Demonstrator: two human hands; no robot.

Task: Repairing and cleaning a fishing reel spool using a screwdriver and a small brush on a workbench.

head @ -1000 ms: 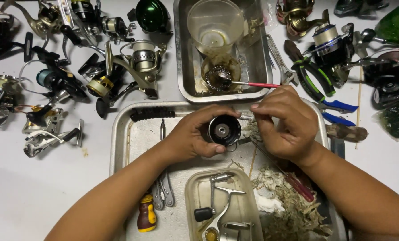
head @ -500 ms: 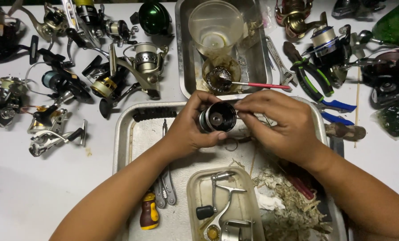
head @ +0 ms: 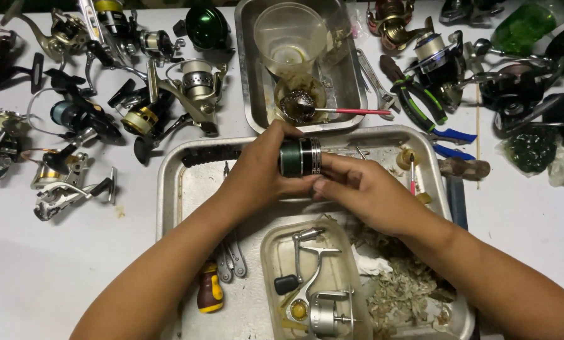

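Both hands meet over the far part of a metal tray [head: 168, 189], clamped from either side on a dark spool [head: 299, 157] wound with green line. The left hand [head: 257, 169] wraps its fingers over the top and its thumb under the spool's left end, and the right hand [head: 357, 189] pinches the right end with thumb and fingertips pressed against the silver-ringed rim. The spool now lies on its side, its axis running left to right. Half a second ago its open end faced the camera, and a second ago it sat lower with the round opening looking straight up, so it has been turned over in the grip and lifted a little toward the far edge of the tray.

Just beyond the grip stands a smaller steel pan [head: 247, 75] holding a clear plastic cup [head: 289, 38] and a red-handled brush [head: 351, 111] whose head rests in a small dish. Nearer than the grip, under the wrists, a clear tub [head: 269, 264] holds a silver reel body [head: 316, 296]; beside it to the right lies a heap of tangled old line [head: 402, 289]. Left of the tub are a yellow-handled screwdriver [head: 210, 288] and folded pliers [head: 231, 258]. Left of the grip, off the tray, many fishing reels [head: 137, 113] lie scattered on the white table [head: 55, 271]; more lie to the right, with green-handled pliers [head: 420, 104].
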